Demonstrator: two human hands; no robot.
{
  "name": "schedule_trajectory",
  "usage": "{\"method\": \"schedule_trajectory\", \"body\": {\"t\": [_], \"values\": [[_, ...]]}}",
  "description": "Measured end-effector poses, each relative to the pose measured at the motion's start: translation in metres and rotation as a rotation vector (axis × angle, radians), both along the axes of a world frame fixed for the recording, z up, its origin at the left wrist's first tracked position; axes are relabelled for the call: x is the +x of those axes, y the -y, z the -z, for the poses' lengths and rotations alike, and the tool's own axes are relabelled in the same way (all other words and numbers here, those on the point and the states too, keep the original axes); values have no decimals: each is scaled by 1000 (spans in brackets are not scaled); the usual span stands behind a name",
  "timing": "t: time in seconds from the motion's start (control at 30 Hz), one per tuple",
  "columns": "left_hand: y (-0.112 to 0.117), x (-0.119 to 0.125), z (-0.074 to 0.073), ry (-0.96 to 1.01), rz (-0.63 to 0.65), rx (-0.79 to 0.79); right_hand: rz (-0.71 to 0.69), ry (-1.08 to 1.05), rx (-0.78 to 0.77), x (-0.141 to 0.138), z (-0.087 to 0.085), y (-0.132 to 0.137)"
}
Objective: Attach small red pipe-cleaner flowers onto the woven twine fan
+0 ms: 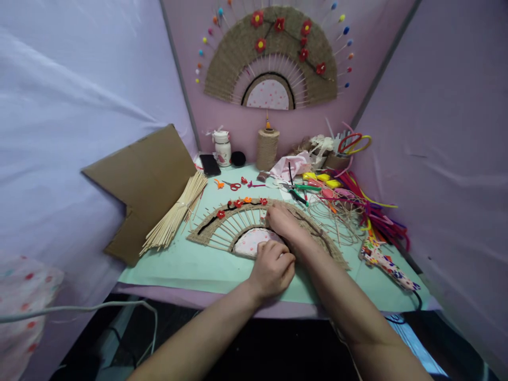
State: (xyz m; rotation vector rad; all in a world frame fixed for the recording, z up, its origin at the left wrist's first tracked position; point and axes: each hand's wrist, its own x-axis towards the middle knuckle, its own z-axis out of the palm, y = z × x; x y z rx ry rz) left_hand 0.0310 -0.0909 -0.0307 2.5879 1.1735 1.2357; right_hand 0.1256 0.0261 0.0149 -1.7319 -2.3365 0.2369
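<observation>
A fan of thin sticks woven with brown twine [216,225] lies on the table, with red and orange flowers [238,203] along a dark branch on its band. A white half circle of pink-dotted fabric [250,241] fills its lower middle. My left hand [273,267] is closed with bent fingers at the right part of that half circle. Reaching past it, my right hand [282,219] has its fingers pressed together on the band, just right of the last red flower. Whatever either set of fingertips pinches is hidden.
Left lie a bundle of sticks [177,211] and cardboard [146,182]. Behind are small red scissors [234,186], a phone [210,164], a bottle [222,148] and a twine spool [267,149]. Right are green-handled pliers [307,187], pipe cleaners [381,219] and a patterned glue gun [387,263]. A finished-looking fan [222,74] hangs behind.
</observation>
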Motion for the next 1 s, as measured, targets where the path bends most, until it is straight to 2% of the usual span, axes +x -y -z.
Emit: {"method": "schedule_trajectory", "body": {"t": [0.07, 0.13, 0.17, 0.23, 0.27, 0.33, 0.4, 0.5, 0.6, 0.7, 0.77, 0.87, 1.0], "values": [[0, 0, 0, 16, 3, -1, 20, -41, 52, 12, -14, -3], [-1, 0, 0, 32, 6, -3, 84, -94, 148, 37, -32, -12], [-1, 0, 0, 41, 7, -6, 137, -125, 222, 54, -41, -18], [0, -2, -2, 61, 10, -29, 292, -259, 488, 93, -54, -31], [2, -3, -4, 79, 15, -53, 369, -264, 550, 112, -58, -36], [10, -10, -6, 157, 37, -141, 482, -139, 441, 141, -57, -41], [23, -21, -9, 317, 57, -293, 494, -95, 395, 150, -46, -34], [45, -42, -14, 746, -49, -656, 370, -93, 396, 125, -18, -2], [59, -59, -26, 1300, -207, -1044, -73, -221, 238, 77, 10, 42], [60, -69, -40, 1658, -278, -1239, -212, -203, 109, 42, 30, 76], [54, -70, -46, 1777, -301, -1301, -266, -169, 55, 33, 37, 86], [40, -66, -49, 1860, -277, -1369, -290, -155, 51, 34, 37, 89], [23, -48, -49, 1841, -143, -1350, -309, -208, 85, 39, 29, 91]]}}
